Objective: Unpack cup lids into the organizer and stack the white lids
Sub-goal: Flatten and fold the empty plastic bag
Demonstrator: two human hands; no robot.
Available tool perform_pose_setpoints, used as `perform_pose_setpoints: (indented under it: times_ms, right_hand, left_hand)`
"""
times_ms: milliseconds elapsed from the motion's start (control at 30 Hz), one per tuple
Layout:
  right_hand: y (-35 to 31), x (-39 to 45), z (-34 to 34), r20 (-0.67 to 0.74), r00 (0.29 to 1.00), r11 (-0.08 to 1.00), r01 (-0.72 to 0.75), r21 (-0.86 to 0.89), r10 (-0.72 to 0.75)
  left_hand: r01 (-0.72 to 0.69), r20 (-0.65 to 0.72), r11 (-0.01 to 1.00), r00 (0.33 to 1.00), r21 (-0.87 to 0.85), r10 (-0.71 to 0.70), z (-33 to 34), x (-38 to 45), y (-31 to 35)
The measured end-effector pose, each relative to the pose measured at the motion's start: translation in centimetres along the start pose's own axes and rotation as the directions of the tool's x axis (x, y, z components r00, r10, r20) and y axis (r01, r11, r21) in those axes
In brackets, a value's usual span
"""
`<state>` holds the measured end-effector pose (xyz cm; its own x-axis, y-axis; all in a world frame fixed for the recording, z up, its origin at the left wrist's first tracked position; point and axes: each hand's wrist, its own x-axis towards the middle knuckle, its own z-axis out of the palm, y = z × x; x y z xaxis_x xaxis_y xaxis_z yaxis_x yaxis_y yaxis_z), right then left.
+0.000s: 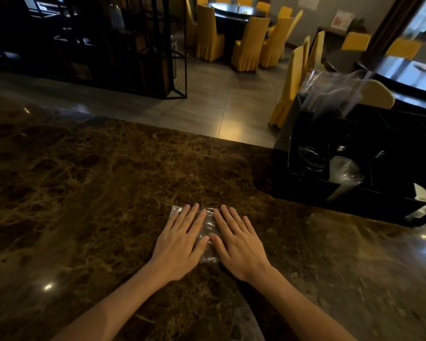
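Observation:
A flattened clear plastic bag (209,227) lies on the brown marble counter (84,193) in front of me. My left hand (182,239) and my right hand (239,239) rest flat on it side by side, fingers spread, palms down, gripping nothing. At the right stands a black organizer (354,193) with several compartments. One compartment holds a stack of whitish translucent lids (343,173); the one to its left holds clear lids (311,158). A white lid (423,195) shows past the organizer's right edge.
A crumpled clear plastic bag (330,92) sticks up from the back of the organizer. Another bit of clear plastic (246,323) lies at the counter's near edge between my forearms. Beyond the counter are tiled floor, yellow-covered chairs (246,45) and a dark shelf (108,45).

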<state>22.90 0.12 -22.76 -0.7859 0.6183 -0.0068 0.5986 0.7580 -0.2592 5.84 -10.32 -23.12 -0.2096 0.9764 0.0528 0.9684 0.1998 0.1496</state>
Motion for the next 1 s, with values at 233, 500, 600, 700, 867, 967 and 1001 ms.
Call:
perform_pose_setpoints:
  times_ms: [233,500,600,700,867,967,1001]
  right_hand:
    - [-0.4,-0.6,-1.2,-0.038,0.994,0.963,-0.094,0.254,0.107]
    - [-3.0,-6.1,-4.3,-0.258,0.841,0.854,-0.369,0.367,0.475]
    - [-4.3,-8.1,-4.8,-0.072,0.814,0.718,-0.461,0.522,0.576]
    - [-5.5,-9.1,-4.9,0.191,0.755,0.483,-0.570,0.665,0.628]
    - [-6.6,-8.8,-4.8,0.444,0.654,-0.156,-0.450,0.879,0.612]
    - [-6.6,-8.5,-4.7,0.472,0.630,-0.275,-0.389,0.879,0.617]
    - [-6.7,-8.5,-4.7,0.474,0.626,-0.257,-0.408,0.876,0.619]
  left_hand:
    - [0.121,0.082,0.992,0.990,-0.028,-0.119,-0.7,0.4,0.1]
    - [0.159,0.128,0.987,0.979,0.016,-0.159,-4.8,1.2,-1.0]
    - [0.223,0.159,0.975,0.962,0.017,-0.222,-5.3,0.8,-0.7]
    - [0.284,0.189,0.958,0.940,0.035,-0.285,-5.5,0.4,-0.1]
    - [0.350,0.309,0.936,0.894,-0.032,-0.323,-5.9,-0.3,1.1]
    - [0.379,0.356,0.913,0.882,-0.149,-0.308,-6.0,-0.9,1.7]
    - [0.385,0.363,0.905,0.881,-0.181,-0.302,-6.1,-1.2,1.7]
